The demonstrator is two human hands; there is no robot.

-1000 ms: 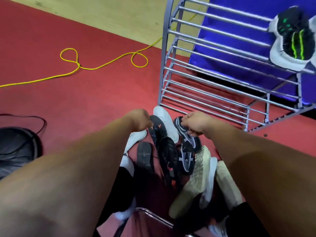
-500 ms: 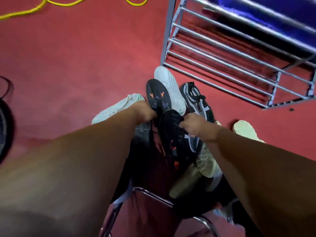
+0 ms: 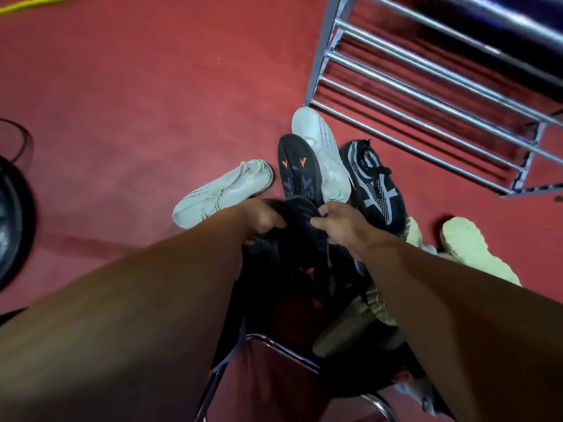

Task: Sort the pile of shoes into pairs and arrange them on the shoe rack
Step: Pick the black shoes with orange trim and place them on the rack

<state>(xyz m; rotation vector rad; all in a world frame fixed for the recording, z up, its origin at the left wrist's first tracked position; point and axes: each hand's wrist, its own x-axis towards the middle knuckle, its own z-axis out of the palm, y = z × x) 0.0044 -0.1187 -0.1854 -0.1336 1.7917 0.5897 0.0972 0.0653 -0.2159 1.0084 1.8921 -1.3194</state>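
1 s earlier, the right hand (image 3: 338,226) was pinching the knit shoe (image 3: 374,184) near the rack (image 3: 426,95). That shoe has since been released and lies on the floor (image 3: 122,102).

Both hands are now held close together at the centre of the pile. The black shoe (image 3: 301,214) is gripped from either side by the curled fingers of the left hand (image 3: 262,217) and the right hand.

The upturned shoe (image 3: 297,169), touching the black shoe on its far side, bears similar orange marks and is judged to be its mate. 1 white shoe (image 3: 225,190) has been exposed at left.

No shoe is seen on the visible rack bars, so pairing is judged to be at an early stage.
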